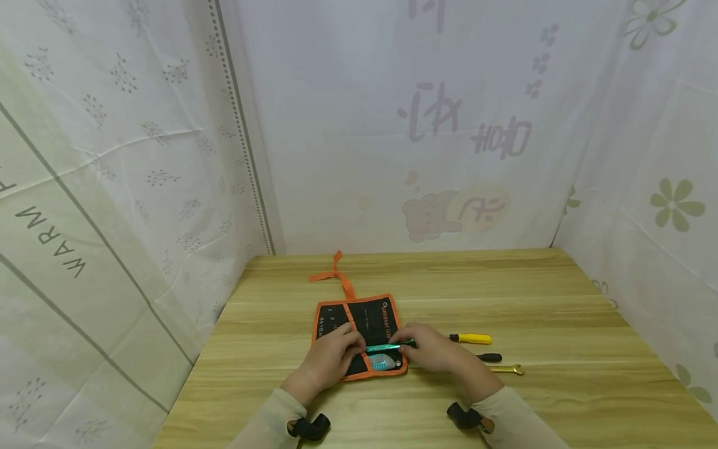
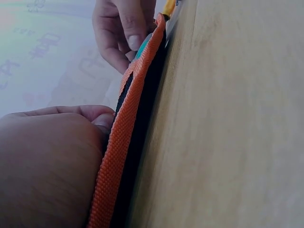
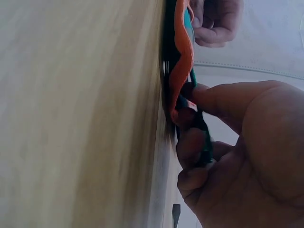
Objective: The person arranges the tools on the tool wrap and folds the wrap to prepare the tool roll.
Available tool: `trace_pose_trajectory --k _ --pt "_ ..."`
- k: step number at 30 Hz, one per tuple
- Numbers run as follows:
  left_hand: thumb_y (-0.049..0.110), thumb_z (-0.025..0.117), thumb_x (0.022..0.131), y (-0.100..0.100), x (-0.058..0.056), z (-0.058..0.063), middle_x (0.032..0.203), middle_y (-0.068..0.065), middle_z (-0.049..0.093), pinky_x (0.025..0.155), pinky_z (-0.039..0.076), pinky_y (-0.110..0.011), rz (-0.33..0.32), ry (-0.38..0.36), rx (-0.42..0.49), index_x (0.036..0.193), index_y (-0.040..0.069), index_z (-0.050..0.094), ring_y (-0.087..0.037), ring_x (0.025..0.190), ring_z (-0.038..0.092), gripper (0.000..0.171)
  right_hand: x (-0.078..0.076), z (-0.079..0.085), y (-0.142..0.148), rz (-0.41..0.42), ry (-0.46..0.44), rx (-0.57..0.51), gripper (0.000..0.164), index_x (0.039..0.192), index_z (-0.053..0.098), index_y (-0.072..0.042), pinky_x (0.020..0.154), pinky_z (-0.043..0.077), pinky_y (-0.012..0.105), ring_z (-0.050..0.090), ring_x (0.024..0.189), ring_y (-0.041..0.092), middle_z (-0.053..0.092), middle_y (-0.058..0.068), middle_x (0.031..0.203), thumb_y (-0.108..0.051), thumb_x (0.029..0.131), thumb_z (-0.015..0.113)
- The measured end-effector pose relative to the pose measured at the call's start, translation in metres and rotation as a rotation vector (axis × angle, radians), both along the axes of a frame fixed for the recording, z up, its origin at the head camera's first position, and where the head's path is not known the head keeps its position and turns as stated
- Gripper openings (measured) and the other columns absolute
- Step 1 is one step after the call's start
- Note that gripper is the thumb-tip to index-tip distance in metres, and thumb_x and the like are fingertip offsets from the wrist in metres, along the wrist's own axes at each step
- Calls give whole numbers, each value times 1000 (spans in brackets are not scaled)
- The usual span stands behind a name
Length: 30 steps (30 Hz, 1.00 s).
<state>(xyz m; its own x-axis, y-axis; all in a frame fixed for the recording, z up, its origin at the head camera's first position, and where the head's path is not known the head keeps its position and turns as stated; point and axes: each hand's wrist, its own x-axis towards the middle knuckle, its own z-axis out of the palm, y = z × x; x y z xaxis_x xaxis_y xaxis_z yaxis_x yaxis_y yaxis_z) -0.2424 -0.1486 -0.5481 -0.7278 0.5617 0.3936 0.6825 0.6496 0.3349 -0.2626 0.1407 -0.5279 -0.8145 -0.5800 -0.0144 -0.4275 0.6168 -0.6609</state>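
Grip at right (image 1: 430, 347) curls round green tool (image 1: 382, 348); left grip (image 1: 332, 354) pinches pouch (image 1: 377, 315).

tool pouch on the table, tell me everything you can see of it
The tool pouch looks like black fabric, with orange edging, an orange band across its middle and an orange tie trailing from its far edge. Pale and orange print marks its face. It lies open on the wooden table. A light blue tool rests on its near right part; the right hand holds a green tool over it. The left hand pinches near the band.
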Motion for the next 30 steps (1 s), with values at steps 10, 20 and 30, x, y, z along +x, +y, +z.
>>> trace_pose_trajectory --k 10,20,30 --pt "14 72 102 0 0 0 98 15 54 70 52 -22 0 5 10 100 27 68 0 80 56 14 1 2 4 -28 113 91 22 112 74 -25 80 51 35 57 91 10 58 -11 101 -9 96 76" --pt "20 80 96 -4 0 0 96 16 55 66 49 -18 4 -25 48 103 28 77 3 77 53 11 -3 4 7 -53 265 205 14 99 72 -20 70 50 28 51 77 7 54 -9 93 -16 92 84" --pt "29 85 91 -19 0 6 99 11 61 71 50 -24 77 -99 53 110 25 79 -3 82 50 20 -2 12 8 -59 227 166 16 105 74 -17 68 49 25 49 75 9 50 -2 96 -7 94 79"
